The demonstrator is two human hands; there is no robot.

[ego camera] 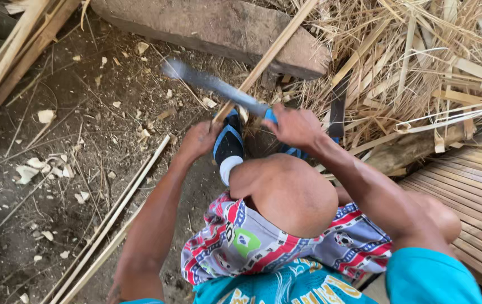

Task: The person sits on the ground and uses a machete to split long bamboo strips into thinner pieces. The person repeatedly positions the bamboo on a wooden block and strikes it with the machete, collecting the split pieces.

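Note:
My right hand grips the handle of a long grey blade that points up and left over the dirt. My left hand is closed around the near end of a long bamboo strip, which runs up and right across a stone slab. The blade crosses the strip just above my left hand. My bent knee and a foot in a black and blue sandal lie between the two arms.
A stone slab lies at the top. Heaped bamboo shavings and strips fill the upper right. A woven slat mat is at right. Thin bamboo sticks and white chips lie on the dirt at left.

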